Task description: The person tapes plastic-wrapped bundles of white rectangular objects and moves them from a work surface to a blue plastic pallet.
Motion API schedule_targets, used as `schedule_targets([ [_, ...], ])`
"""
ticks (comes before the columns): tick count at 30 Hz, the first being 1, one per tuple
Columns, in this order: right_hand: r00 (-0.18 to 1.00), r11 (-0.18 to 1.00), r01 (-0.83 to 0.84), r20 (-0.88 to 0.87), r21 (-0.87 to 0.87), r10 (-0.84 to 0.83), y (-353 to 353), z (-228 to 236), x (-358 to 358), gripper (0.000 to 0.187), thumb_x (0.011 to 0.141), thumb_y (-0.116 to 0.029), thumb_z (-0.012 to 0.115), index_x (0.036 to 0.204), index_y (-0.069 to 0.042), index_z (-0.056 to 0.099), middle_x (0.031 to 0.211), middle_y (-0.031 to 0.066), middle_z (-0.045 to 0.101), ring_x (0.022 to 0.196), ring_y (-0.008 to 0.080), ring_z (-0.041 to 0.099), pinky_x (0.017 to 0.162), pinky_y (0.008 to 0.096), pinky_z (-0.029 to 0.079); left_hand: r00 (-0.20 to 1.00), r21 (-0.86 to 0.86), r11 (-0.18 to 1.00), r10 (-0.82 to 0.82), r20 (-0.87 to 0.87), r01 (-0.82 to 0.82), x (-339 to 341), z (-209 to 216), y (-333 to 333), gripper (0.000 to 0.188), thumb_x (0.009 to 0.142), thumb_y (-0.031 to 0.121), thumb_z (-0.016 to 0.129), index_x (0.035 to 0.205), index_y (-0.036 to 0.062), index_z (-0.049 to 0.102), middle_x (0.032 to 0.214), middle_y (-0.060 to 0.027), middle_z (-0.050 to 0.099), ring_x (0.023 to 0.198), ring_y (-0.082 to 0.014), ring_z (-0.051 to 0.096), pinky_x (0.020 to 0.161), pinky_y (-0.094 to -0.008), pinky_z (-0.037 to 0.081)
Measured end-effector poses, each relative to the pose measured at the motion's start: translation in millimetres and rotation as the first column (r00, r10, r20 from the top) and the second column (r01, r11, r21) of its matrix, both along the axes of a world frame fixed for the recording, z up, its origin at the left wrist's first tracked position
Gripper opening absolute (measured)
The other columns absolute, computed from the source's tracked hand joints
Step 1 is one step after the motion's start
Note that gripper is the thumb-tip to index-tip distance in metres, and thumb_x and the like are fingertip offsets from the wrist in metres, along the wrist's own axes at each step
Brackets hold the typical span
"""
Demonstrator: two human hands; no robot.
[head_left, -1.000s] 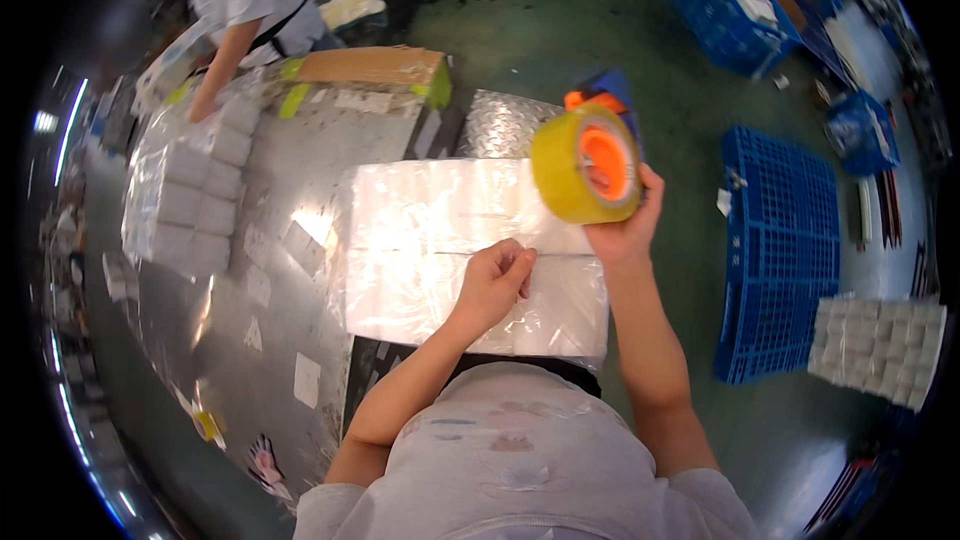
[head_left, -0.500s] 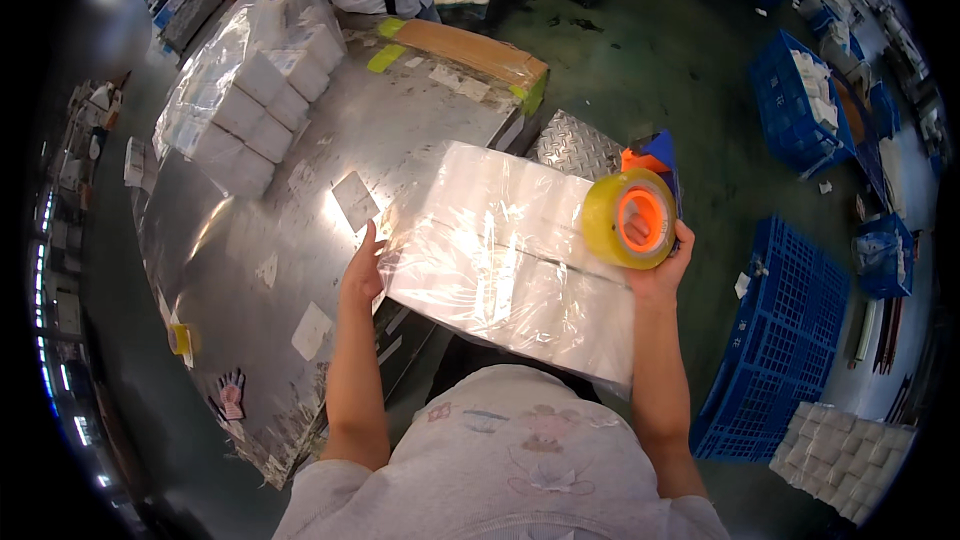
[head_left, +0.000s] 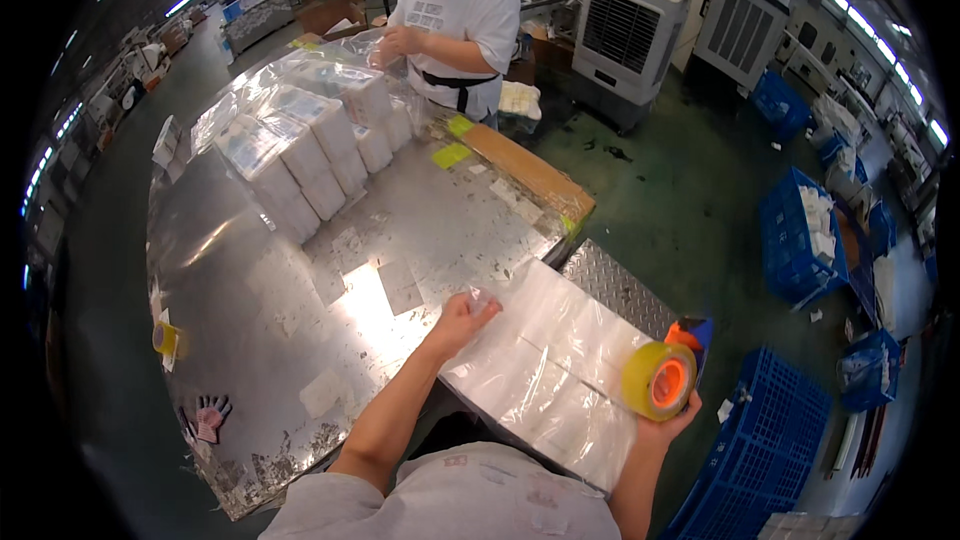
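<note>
Currently, the film-wrapped package (head_left: 565,370) sits off the near right corner of the metal table (head_left: 440,225), in front of the person's body. Clear film (head_left: 482,298) extends from the package end nearest the table; the left hand (head_left: 463,325) pinches this film between thumb and fingers. At the package end away from the table, the right hand (head_left: 668,424) is closed around a tape dispenser (head_left: 693,331), blue and orange, loaded with a wide roll of yellow tape (head_left: 638,382). Exact finger placement behind the roll cannot be told.

A diamond-pattern metal plate (head_left: 618,287) adjoins the right side of the table. Brown cardboard (head_left: 528,172) covers part of the table's far right edge. Wrapped white packs (head_left: 315,145) stand on the far part of the table, with a co-worker (head_left: 465,10) just beyond it. A glove (head_left: 210,418) and a small yellow tape roll (head_left: 163,339) lie along the table's left edge. Well right of the table are a blue crate (head_left: 787,255) and a blue pallet (head_left: 765,445).
</note>
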State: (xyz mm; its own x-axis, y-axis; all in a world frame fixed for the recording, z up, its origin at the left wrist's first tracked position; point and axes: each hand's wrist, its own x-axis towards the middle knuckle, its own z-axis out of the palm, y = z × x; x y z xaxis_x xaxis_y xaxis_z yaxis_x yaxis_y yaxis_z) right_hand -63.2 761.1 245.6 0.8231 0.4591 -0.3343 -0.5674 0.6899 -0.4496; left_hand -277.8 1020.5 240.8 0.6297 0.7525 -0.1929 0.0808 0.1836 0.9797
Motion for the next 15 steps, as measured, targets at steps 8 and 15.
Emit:
schedule_targets([
  [8, 0.991, 1.000, -0.023, 0.132, -0.009, 0.024, -14, -15, -20, 0.050, 0.076, -0.036, 0.047, 0.111, -0.002, 0.054, 0.109, 0.0123, 0.057, 0.101, 0.0232, 0.053, 0.090, 0.0377, 0.042, 0.959, 0.554, 0.784, -0.245, -0.140, 0.281, 33, -37, -7, 0.013, 0.085, 0.017, 0.051, 0.093, 0.0081, 0.050, 0.061, -0.0143, 0.056, 0.057, -0.0282, 0.056, 0.053, -0.0422, 0.041],
  [15, 0.958, 0.990, -0.144, 0.249, -0.002, 0.140, -26, -37, -4, 0.052, 0.076, -0.037, 0.048, 0.116, -0.003, 0.051, 0.118, 0.0120, 0.053, 0.110, 0.0262, 0.049, 0.096, 0.0402, 0.039, 0.806, 0.643, 0.487, -0.333, -0.490, 0.592, 39, -22, -34, 0.017, 0.083, 0.012, 0.045, 0.098, 0.0034, 0.046, 0.061, -0.0158, 0.057, 0.059, -0.0349, 0.059, 0.052, -0.0458, 0.045],
])
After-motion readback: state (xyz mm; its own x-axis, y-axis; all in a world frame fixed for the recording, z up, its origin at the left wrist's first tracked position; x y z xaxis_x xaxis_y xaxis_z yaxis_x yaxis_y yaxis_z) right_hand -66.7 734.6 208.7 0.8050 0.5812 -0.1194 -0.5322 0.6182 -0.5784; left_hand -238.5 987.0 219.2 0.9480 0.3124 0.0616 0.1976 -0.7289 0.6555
